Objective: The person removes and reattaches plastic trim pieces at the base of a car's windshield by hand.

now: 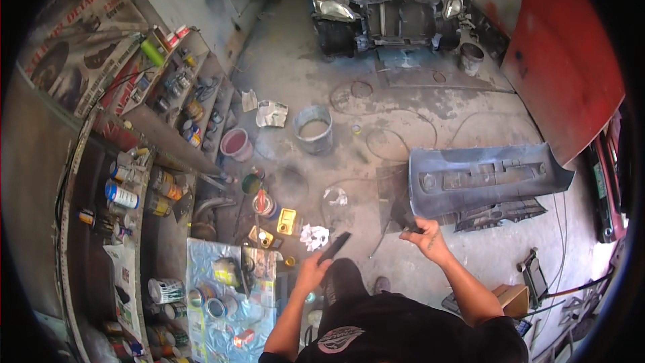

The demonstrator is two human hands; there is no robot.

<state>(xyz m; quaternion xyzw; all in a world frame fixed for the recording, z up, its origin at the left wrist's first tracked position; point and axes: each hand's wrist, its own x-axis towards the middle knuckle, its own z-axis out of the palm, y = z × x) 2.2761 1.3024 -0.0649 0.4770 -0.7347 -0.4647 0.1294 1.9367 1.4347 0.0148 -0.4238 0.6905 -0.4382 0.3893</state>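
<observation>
My left hand (pixel 310 274) is closed around one end of a flat black strip (pixel 335 247), which points up and to the right over my leg. I cannot make out its kind. My right hand (pixel 430 240) is closed on a small dark piece (pixel 406 222), partly hidden by the fingers and hard to tell from the dark patch of floor behind it. Just beyond that hand lies a grey-blue car bumper (pixel 487 176), and a black slotted panel (pixel 500 214) sits along its near edge. Crumpled white paper (pixel 314 236) is on the floor near my left hand.
To the left, shelves (pixel 144 228) hold several paint cans. A low table (pixel 201 336) under a plastic sheet bears open cans. Yellow tins (pixel 287 220), a grey bucket (pixel 313 136) and a pinkish bucket (pixel 236 145) stand ahead. Hoses cross the floor toward a car (pixel 390 17) without its bumper.
</observation>
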